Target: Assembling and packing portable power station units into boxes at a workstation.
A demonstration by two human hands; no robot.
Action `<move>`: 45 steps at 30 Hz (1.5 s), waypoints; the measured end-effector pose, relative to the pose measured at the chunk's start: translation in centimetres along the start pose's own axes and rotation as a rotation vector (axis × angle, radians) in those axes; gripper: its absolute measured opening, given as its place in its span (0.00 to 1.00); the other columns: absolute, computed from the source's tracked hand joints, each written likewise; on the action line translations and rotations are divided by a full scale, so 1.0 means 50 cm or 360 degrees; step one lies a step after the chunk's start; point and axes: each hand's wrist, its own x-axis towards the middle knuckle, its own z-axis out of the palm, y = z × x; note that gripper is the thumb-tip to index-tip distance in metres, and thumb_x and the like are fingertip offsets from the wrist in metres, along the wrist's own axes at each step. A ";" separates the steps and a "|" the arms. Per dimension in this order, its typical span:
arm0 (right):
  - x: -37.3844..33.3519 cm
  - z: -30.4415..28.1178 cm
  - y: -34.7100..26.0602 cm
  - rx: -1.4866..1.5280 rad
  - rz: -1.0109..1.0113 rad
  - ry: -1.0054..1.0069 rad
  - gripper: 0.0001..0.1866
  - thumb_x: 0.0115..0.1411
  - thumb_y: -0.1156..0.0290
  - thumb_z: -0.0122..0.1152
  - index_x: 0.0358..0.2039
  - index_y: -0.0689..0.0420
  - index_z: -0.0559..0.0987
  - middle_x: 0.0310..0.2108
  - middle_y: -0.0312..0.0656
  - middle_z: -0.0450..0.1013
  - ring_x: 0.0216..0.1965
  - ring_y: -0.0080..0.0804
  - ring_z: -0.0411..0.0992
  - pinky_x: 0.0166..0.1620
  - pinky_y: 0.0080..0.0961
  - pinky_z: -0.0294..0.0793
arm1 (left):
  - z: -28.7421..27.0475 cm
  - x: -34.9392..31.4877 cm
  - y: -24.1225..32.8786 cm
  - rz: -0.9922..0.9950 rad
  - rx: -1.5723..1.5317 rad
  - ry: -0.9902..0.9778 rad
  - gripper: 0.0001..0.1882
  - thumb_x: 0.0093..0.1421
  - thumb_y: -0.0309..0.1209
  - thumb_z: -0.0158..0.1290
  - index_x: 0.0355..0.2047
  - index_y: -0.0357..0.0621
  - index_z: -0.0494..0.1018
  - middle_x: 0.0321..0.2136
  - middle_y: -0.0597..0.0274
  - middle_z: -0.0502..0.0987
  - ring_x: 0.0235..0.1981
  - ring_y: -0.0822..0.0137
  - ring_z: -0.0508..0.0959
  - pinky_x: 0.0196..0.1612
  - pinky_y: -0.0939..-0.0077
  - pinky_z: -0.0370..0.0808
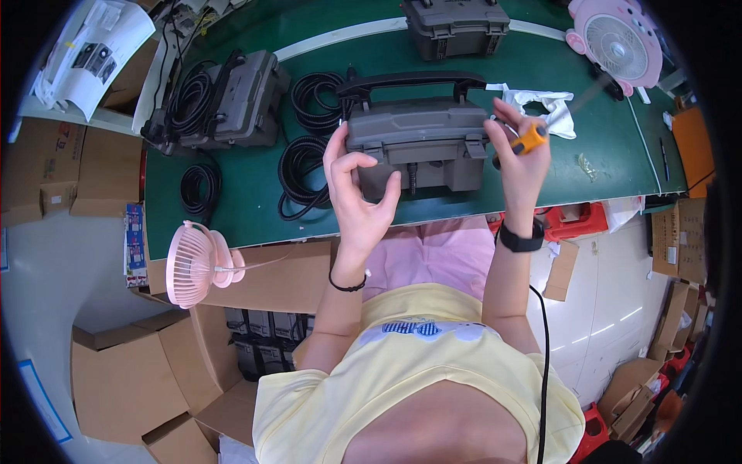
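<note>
A dark grey plastic case (421,127) with a raised black carrying handle (410,79) stands on the green bench in front of me. My left hand (359,189) holds its left front corner, with the fingers along the side and the thumb bent toward the front latch. In my right hand (522,155) is a screwdriver (530,140) with a yellow-orange handle. Its shaft, smeared by motion, points up and right, away from the case. My right fingertips are close to the case's right end; whether they touch it I cannot tell.
Coiled black cables (305,178) lie left of the case, beside another grey case (247,100). One more case (456,29) stands at the back. A pink fan (614,46) is far right, another pink fan (197,264) at the near left edge. White material (560,116) lies at right.
</note>
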 end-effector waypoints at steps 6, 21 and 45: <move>-0.068 -0.028 -0.028 0.0012 0.0121 -0.0076 0.14 0.65 0.75 0.64 0.36 0.56 0.64 0.37 0.45 0.80 0.38 0.22 0.77 0.43 0.17 0.76 | 0.004 -0.001 -0.001 -0.0043 -0.0020 0.0009 0.26 0.50 0.17 0.63 0.45 0.47 0.63 0.67 0.43 0.53 0.68 0.48 0.61 0.64 0.59 0.66; -0.049 -0.005 -0.058 -0.0136 0.0046 -0.0327 0.15 0.63 0.79 0.64 0.29 0.54 0.64 0.41 0.43 0.80 0.34 0.16 0.71 0.39 0.15 0.71 | 0.011 -0.012 0.011 0.0015 0.0006 0.0032 0.27 0.49 0.14 0.62 0.46 0.46 0.63 0.67 0.41 0.53 0.67 0.48 0.61 0.64 0.60 0.67; 0.018 0.066 -0.056 -0.1201 -0.0519 -0.0662 0.18 0.60 0.76 0.64 0.50 0.59 0.72 0.52 0.49 0.76 0.42 0.50 0.78 0.41 0.35 0.80 | -0.012 0.103 -0.016 0.0574 0.1093 -0.0041 0.29 0.55 0.26 0.59 0.59 0.42 0.70 0.53 0.54 0.76 0.61 0.49 0.71 0.66 0.46 0.62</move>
